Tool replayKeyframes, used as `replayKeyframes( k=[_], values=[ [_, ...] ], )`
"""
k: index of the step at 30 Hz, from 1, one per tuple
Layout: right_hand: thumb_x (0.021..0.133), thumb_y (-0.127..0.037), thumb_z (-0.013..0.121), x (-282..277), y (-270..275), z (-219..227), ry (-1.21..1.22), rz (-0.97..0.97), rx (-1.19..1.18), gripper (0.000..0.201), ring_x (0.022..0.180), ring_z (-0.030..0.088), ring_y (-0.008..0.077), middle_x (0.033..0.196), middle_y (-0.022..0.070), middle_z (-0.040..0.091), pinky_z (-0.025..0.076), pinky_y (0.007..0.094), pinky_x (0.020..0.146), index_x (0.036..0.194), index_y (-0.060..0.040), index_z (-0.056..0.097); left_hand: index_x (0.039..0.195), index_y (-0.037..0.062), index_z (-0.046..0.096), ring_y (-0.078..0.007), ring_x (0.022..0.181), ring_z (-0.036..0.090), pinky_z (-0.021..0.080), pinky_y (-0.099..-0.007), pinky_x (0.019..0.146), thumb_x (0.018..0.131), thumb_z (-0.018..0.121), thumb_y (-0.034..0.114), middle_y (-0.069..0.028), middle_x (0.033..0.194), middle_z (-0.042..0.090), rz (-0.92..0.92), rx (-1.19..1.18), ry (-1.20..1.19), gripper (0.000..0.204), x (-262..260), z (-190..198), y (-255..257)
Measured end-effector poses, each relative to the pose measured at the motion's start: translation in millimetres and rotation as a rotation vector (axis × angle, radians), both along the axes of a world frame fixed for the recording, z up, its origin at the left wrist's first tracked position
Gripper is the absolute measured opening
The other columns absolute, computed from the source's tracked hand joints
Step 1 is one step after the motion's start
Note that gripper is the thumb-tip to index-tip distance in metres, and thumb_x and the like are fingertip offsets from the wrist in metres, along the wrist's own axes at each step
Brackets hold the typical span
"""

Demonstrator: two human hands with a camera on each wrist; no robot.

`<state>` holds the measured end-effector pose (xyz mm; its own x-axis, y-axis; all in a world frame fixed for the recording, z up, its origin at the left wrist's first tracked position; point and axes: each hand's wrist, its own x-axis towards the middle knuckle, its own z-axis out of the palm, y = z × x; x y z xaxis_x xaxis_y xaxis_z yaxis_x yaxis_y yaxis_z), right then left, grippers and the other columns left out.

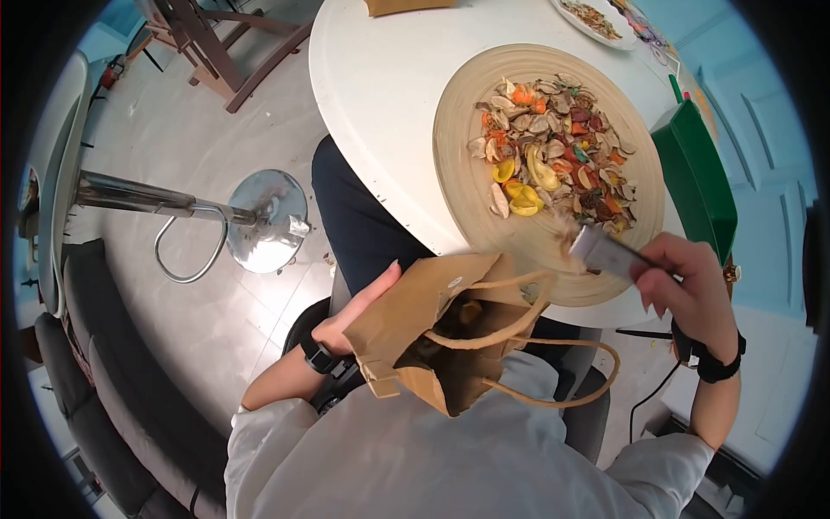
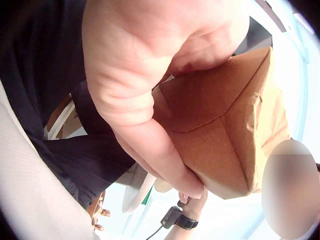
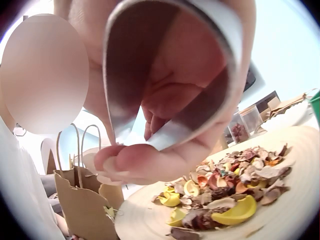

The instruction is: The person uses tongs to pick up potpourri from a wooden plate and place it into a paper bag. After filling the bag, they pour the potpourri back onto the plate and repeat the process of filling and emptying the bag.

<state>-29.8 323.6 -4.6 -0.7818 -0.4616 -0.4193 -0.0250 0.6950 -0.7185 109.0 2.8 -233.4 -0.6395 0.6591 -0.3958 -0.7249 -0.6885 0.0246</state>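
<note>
Because a tan twisted handle (image 1: 471,344) loops across the mouth of the open brown paper bag (image 1: 413,304), low in the middle of the frame, dry bits could hit it and fall outside. A fast push could also knock dried orange, yellow and brown petals (image 1: 562,164) off the round pale wood tray (image 1: 456,156), upper right on the white table (image 1: 372,95). The right hand (image 1: 683,285) grips a bent shiny metal tool (image 1: 609,253), fingers curled close. The left hand (image 1: 356,304) holds the bag's side.
</note>
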Motion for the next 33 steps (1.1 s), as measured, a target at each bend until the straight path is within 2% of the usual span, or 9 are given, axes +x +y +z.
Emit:
replayKeyframes(
  k=[1, 3, 8, 12, 18, 20, 23, 26, 33],
  values=[
    [0.088, -0.018, 0.073, 1.5, -5.1, 4.9, -0.041, 0.057, 0.014, 0.02, 0.057, 0.058, 0.0062, 0.069, 0.001, 0.065, 0.044, 0.0213, 0.051, 0.09, 0.0007, 0.065, 0.15, 0.0099, 0.036, -0.0174, 0.128, 0.051, 0.042, -0.0335, 0.108, 0.104, 0.032, 0.052, -0.0062, 0.145, 0.049, -0.001, 0.0, -0.001, 0.063, 0.7, -1.6, -0.1],
    [0.087, -0.019, 0.075, 4.0, -12.1, 7.7, -0.024, 0.15, 0.001, 0.021, 0.057, 0.059, 0.0086, 0.07, 0.0025, 0.066, 0.044, 0.0224, 0.052, 0.09, -0.0003, 0.066, 0.155, 0.0096, 0.022, -0.0256, 0.144, 0.031, 0.025, -0.0427, 0.12, 0.102, 0.032, 0.057, -0.0104, 0.159, 0.027, -0.029, -0.028, 0.052, 0.072, 1.6, -5.3, -0.8],
    [0.083, -0.024, 0.078, 1.1, -30.1, 6.7, 0.125, 0.533, 0.046, 0.029, 0.061, 0.061, 0.0202, 0.075, 0.0059, 0.065, 0.046, 0.0284, 0.056, 0.098, -0.0032, 0.065, 0.155, 0.0093, 0.022, -0.025, 0.142, 0.036, 0.028, -0.0415, 0.119, 0.102, 0.031, 0.056, -0.0101, 0.156, 0.032, -0.031, -0.071, 0.118, 0.071, -0.7, 0.6, 0.3],
    [0.079, -0.029, 0.082, 1.4, -31.9, 0.0, 0.132, 0.527, -0.027, 0.04, 0.059, 0.06, 0.0162, 0.074, 0.0041, 0.064, 0.045, 0.0269, 0.054, 0.099, -0.0008, 0.062, 0.154, 0.0074, 0.024, -0.0241, 0.139, 0.04, 0.031, -0.0407, 0.118, 0.103, 0.031, 0.055, -0.0104, 0.154, 0.036, -0.026, -0.082, 0.142, 0.07, -1.0, 2.6, 0.6],
    [0.087, -0.019, 0.074, -5.4, -0.2, 5.7, 0.295, 0.247, 0.001, 0.029, 0.059, 0.056, 0.0125, 0.072, 0.0052, 0.06, 0.043, 0.0267, 0.054, 0.103, 0.0018, 0.061, 0.154, 0.0064, 0.022, -0.024, 0.142, 0.036, 0.028, -0.0413, 0.119, 0.103, 0.03, 0.056, -0.0116, 0.156, 0.032, -0.05, -0.09, 0.116, 0.072, 0.6, -4.3, -3.1],
    [0.092, -0.021, 0.067, -18.9, 14.3, 10.7, 0.219, -0.061, 0.192, 0.025, 0.06, 0.053, 0.0073, 0.068, 0.0012, 0.058, 0.041, 0.0239, 0.052, 0.096, 0.003, 0.061, 0.155, 0.0069, 0.022, -0.0241, 0.142, 0.035, 0.027, -0.0412, 0.119, 0.103, 0.03, 0.056, -0.0117, 0.156, 0.031, -0.059, -0.083, 0.131, 0.072, -1.0, 0.3, -2.8],
    [0.099, -0.033, 0.056, -35.8, 35.5, 20.6, 0.19, -0.164, 0.384, 0.037, 0.053, 0.048, 0.004, 0.061, -0.0011, 0.053, 0.037, 0.0222, 0.046, 0.081, -0.0011, 0.061, 0.155, 0.0089, 0.023, -0.0247, 0.142, 0.035, 0.027, -0.0424, 0.119, 0.102, 0.03, 0.056, -0.0115, 0.157, 0.031, -0.072, -0.116, 0.139, 0.071, -0.7, 1.9, -3.3],
    [0.099, -0.037, 0.054, -49.4, 55.6, 22.1, 0.128, -0.184, 0.46, 0.043, 0.046, 0.046, 0.0045, 0.058, -0.0013, 0.052, 0.035, 0.0226, 0.043, 0.076, -0.0017, 0.06, 0.15, 0.0082, 0.036, -0.018, 0.13, 0.049, 0.04, -0.034, 0.11, 0.104, 0.032, 0.053, -0.0072, 0.147, 0.047, -0.035, -0.034, 0.01, 0.065, 1.3, -1.8, -4.8],
    [0.101, -0.042, 0.05, -68.5, 52.0, 18.8, -0.078, -0.118, 0.466, 0.052, 0.039, 0.047, 0.008, 0.051, -0.0001, 0.053, 0.037, 0.0231, 0.04, 0.069, -0.0021, 0.061, 0.149, 0.0081, 0.039, -0.0187, 0.127, 0.051, 0.041, -0.0338, 0.108, 0.103, 0.034, 0.054, -0.0076, 0.144, 0.05, -0.025, -0.058, -0.04, 0.065, 3.5, -0.9, -4.3]
  ],
)
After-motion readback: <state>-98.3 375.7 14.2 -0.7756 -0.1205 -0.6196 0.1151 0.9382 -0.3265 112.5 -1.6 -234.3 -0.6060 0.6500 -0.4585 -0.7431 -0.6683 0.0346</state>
